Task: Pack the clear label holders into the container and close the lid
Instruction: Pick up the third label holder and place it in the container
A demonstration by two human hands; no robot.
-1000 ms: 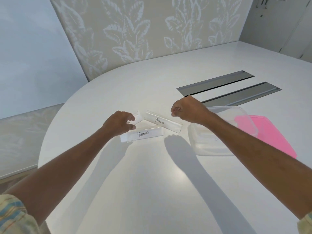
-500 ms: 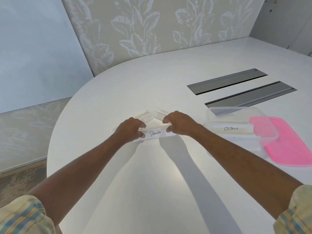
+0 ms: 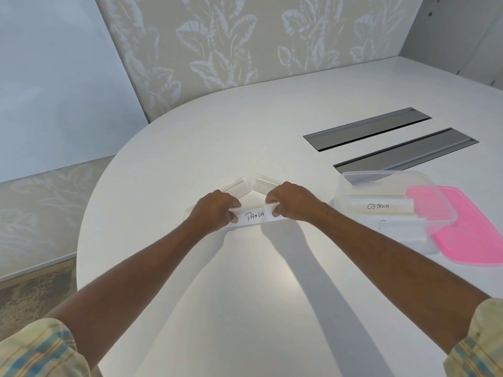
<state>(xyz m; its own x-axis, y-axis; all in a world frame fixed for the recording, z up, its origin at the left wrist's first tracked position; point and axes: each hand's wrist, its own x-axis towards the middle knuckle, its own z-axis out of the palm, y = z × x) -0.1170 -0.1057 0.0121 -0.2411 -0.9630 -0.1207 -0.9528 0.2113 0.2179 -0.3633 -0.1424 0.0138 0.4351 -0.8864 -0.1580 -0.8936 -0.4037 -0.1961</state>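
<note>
Both hands grip one clear label holder marked PANDA (image 3: 254, 216) at the middle of the white table. My left hand (image 3: 215, 210) pinches its left end and my right hand (image 3: 292, 201) pinches its right end. Two more clear holders lie just behind: one (image 3: 236, 186) angled left, the other (image 3: 265, 184) partly hidden under my right hand. To the right stands the clear plastic container (image 3: 343, 186), open, with a holder marked OSTRICH (image 3: 379, 205) and others inside. Its pink lid (image 3: 473, 235) lies flat on the table beside it, partly behind it.
Two grey recessed cable slots (image 3: 366, 128) (image 3: 405, 151) run across the table beyond the container. The white table (image 3: 245, 295) has a rounded edge at the left, with a leaf-patterned wall behind it.
My right hand came left from near the container and took the right end of the PANDA holder. My left hand shifted onto its left end. Over the last half second both hands hardly moved.
</note>
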